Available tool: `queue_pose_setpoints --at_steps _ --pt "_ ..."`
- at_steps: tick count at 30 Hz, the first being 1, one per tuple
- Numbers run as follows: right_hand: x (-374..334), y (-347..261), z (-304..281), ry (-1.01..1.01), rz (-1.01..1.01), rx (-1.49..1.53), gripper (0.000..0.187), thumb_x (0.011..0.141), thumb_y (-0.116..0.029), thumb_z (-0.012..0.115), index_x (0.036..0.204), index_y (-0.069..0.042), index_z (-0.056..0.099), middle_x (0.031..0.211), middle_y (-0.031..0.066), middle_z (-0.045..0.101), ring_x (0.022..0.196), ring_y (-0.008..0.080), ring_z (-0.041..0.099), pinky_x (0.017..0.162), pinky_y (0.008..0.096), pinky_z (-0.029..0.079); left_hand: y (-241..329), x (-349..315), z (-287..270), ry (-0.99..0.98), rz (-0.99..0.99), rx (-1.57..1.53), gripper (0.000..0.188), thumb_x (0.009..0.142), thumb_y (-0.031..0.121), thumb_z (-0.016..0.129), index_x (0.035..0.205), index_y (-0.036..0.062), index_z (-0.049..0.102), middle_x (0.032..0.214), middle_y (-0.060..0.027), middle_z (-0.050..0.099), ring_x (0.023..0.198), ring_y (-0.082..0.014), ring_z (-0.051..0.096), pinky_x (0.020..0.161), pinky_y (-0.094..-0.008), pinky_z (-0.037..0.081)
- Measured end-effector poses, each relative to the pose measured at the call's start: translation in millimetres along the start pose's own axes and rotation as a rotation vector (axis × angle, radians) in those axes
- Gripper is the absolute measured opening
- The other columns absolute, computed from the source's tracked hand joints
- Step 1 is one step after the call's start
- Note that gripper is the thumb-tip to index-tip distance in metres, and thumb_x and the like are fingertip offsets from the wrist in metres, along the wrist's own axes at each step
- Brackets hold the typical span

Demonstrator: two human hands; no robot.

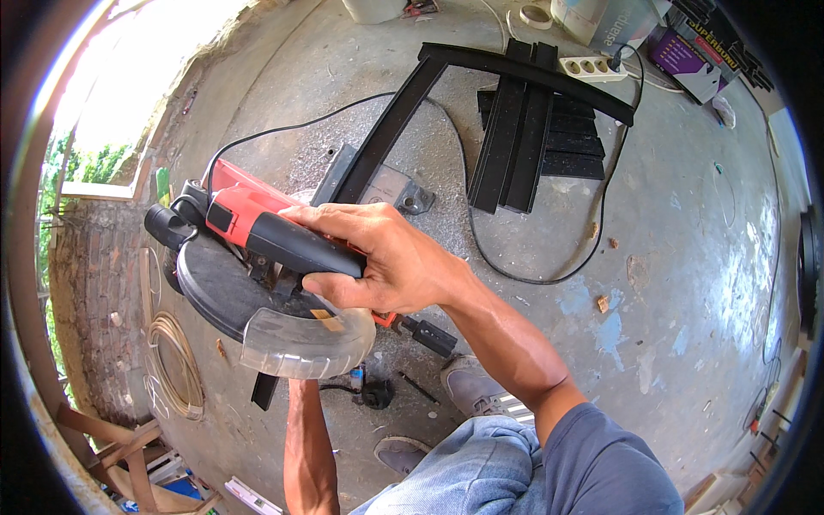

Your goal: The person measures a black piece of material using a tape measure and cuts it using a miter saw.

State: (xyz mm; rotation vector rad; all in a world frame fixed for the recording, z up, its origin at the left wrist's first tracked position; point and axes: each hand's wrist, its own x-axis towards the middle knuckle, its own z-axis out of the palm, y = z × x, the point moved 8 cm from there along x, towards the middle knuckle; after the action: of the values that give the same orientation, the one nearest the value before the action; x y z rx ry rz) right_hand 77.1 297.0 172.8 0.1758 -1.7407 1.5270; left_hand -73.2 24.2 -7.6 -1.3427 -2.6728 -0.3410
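Note:
My right hand [390,257] is closed round the black handle of a red and black miter saw [219,283], its thumb pressed along the near side. A clear plastic guard [287,343] curves below the saw's dark blade cover. From the lower edge my left forearm [311,451] reaches in under this guard, which hides the left hand and its fingers. A long black profile bar [390,124] passes beneath the saw head, across its grey metal base [390,187]. The bar's near end [264,390] sticks out below the guard.
Another black bar [532,73] meets the first one's far end and crosses a stack of black profiles [515,137]. A black cord [515,276] loops over the concrete floor near a white power strip [592,69]. Coiled hose [176,365] lies left; a small black tool [378,393] sits by my shoes.

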Motion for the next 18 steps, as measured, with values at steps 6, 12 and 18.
queue_pose_setpoints --at_steps 6,12,18 --pt "-0.2 2.1 0.8 -0.011 0.017 -0.002 0.063 0.075 -0.016 0.076 0.129 0.01 0.057 0.103 0.0256 0.068 0.087 0.0323 0.07 0.077 0.0386 0.054 0.4 -0.3 -0.4 -0.005 0.003 0.002 0.044 0.076 0.035 0.078 0.11 0.0097 0.068 0.117 -0.0126 0.065 0.116 -0.0345 0.054 0.099 -0.0507 0.038" --pt "-0.3 2.2 0.2 -0.012 0.02 -0.006 0.062 0.077 -0.018 0.076 0.129 0.009 0.058 0.102 0.0251 0.068 0.085 0.0317 0.069 0.075 0.0384 0.054 1.0 -0.8 -0.2 -0.008 0.006 0.0 0.044 0.076 0.035 0.078 0.111 0.0095 0.068 0.116 -0.0125 0.065 0.116 -0.0345 0.054 0.099 -0.0503 0.039" --pt "-0.3 2.9 0.9 -0.018 0.037 0.0 0.062 0.076 -0.018 0.076 0.129 0.009 0.058 0.104 0.0261 0.068 0.088 0.0329 0.07 0.077 0.0391 0.054 1.0 -1.2 -0.7 -0.01 0.004 0.0 0.044 0.076 0.035 0.077 0.111 0.0092 0.068 0.116 -0.0125 0.065 0.115 -0.0345 0.055 0.098 -0.0499 0.04"
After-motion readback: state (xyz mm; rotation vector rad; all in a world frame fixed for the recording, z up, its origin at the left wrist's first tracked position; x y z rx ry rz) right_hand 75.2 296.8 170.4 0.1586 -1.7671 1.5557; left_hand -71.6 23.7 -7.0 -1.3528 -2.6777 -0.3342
